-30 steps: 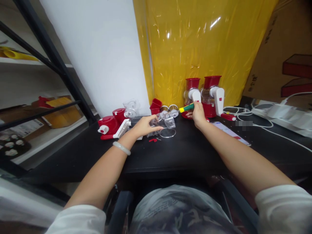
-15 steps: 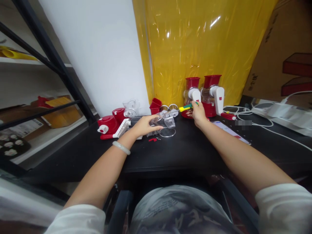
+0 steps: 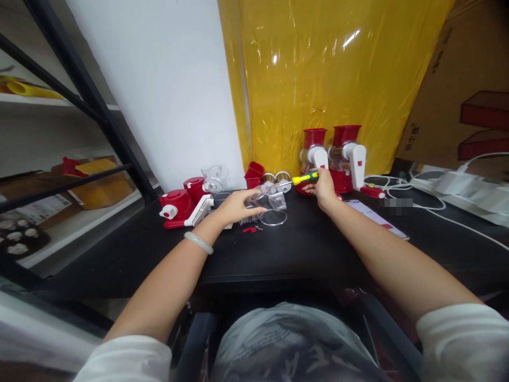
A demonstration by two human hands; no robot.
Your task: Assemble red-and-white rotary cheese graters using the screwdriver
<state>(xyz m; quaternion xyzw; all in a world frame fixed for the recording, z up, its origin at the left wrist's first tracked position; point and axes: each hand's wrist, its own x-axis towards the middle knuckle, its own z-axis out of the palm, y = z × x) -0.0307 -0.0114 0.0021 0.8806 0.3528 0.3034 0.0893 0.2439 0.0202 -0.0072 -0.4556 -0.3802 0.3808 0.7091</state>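
My left hand [image 3: 237, 206] is wrapped round a clear plastic housing [image 3: 274, 198], holding it on its side just above the table. In my right hand [image 3: 324, 187] is a screwdriver [image 3: 305, 178] with a yellow and green handle. Its shaft points left and reaches the housing's right end; whether the tip sits in a screw is too small to tell. Below the housing lie a clear ring [image 3: 274, 217], a small red piece [image 3: 249, 229] and tiny metal bits beside it. Behind it stand metal grater drums [image 3: 283, 179] and a red hopper [image 3: 254, 174].
Two assembled red and white rotary graters [image 3: 348, 159] stand behind my right hand. Red grater bases [image 3: 175, 204] with a white crank lie at the left. A phone [image 3: 376, 217], white cables [image 3: 427, 206] and a power strip [image 3: 469, 188] are at the right of the black table [image 3: 278, 260].
The screwdriver handle has turned and lies a little more level, and my right hand has shifted slightly with it. My left hand keeps the clear housing in nearly the same place.
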